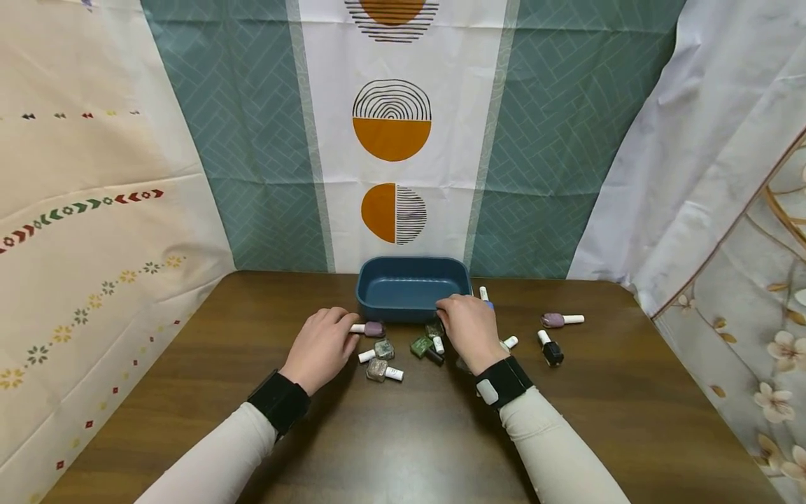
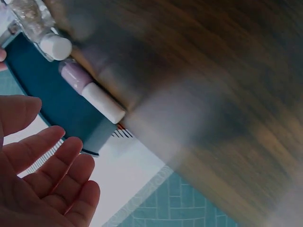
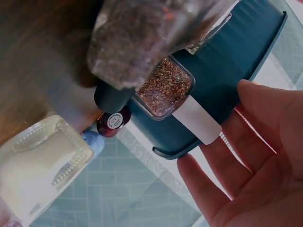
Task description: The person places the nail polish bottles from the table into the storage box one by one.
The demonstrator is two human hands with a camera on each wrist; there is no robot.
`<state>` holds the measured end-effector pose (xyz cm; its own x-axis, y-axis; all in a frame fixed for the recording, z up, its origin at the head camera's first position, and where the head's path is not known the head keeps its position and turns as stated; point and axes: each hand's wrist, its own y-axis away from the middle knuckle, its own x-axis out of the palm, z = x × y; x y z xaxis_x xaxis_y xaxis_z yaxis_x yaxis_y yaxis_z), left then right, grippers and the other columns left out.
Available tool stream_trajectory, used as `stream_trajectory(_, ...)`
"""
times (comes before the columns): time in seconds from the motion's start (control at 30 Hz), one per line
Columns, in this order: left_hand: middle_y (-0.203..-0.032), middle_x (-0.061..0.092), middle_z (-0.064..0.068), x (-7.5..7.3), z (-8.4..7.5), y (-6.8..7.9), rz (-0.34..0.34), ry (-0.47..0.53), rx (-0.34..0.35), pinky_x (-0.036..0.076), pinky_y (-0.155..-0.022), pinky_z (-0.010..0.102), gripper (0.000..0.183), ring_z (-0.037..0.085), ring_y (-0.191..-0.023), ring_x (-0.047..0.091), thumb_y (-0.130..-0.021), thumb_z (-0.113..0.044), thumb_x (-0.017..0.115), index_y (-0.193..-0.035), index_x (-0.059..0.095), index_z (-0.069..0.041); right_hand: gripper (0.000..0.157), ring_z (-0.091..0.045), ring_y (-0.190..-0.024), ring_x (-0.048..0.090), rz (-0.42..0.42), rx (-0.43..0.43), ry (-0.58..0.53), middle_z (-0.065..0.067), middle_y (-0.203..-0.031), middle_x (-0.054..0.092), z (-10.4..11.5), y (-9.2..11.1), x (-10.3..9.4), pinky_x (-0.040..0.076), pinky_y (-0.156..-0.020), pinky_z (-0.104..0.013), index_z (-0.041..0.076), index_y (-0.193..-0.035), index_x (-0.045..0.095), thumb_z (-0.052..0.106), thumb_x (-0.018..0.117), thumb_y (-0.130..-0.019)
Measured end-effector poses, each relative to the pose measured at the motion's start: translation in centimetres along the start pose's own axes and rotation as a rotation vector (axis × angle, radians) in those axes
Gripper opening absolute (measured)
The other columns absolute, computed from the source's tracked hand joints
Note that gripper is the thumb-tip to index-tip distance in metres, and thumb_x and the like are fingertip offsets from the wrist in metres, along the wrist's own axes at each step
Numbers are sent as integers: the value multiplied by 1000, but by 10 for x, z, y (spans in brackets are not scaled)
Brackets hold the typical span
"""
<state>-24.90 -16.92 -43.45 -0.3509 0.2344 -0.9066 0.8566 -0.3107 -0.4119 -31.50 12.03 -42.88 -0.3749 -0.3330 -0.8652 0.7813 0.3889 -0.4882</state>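
Note:
A dark blue tray (image 1: 406, 314) stands at the back of the table. In the head view my left hand (image 1: 322, 346) is at its front left, fingertips beside the white cap of a purple nail polish bottle (image 1: 374, 329). The left wrist view shows that hand (image 2: 52, 175) with loosely bent fingers and nothing in them. My right hand (image 1: 469, 329) reaches the tray's front right corner. Its fingers (image 3: 220, 172) are spread and relaxed at the rim, close to the white cap of a copper glitter bottle (image 3: 166, 89).
Between the hands lie glitter bottles (image 1: 376, 370) and a green bottle (image 1: 420, 346). Farther right are another purple bottle (image 1: 553, 320) and a black one (image 1: 553, 353). A blue bottle (image 1: 488, 304) lies beside the tray. Patterned cloth (image 1: 271, 140) hangs behind the table.

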Motion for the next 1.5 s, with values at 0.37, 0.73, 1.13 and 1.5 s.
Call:
stream_trajectory(0.37, -119, 73, 17, 12, 7, -6, 75, -81, -3, 57, -99, 52, 31, 37, -108, 69, -99, -11, 85, -125, 75, 2, 13, -25, -88, 78, 10, 37, 5, 0, -102, 82, -3, 4, 0, 62, -71, -46, 21, -113, 88, 19, 82, -102)
stream_trajectory(0.73, -110, 74, 14, 14, 18, -10, 110, -116, 17, 59, -93, 49, 30, 34, -102, 69, -95, -12, 89, -119, 77, 0, 12, -24, -83, 77, -16, 34, 16, 0, -102, 84, 1, -1, 5, 60, -64, -45, 23, -111, 89, 22, 82, -102)
stream_trajectory(1.13, -92, 73, 9, 17, 12, -22, 161, -163, 9, 59, -85, 48, 16, 32, -89, 68, -92, -11, 91, -102, 80, -5, 13, -24, -86, 78, 11, 58, 11, 0, -106, 84, -1, -1, 1, 60, -65, -45, 24, -113, 89, 22, 81, -103)
stream_trajectory(1.5, -88, 72, 9, 22, 10, -22, 144, -169, 0, 58, -83, 47, 14, 30, -86, 67, -92, -12, 91, -98, 80, -5, 11, -24, -78, 77, -13, 56, 4, 0, -99, 84, -2, -1, 2, 59, -62, -46, 24, -109, 90, 21, 82, -102)
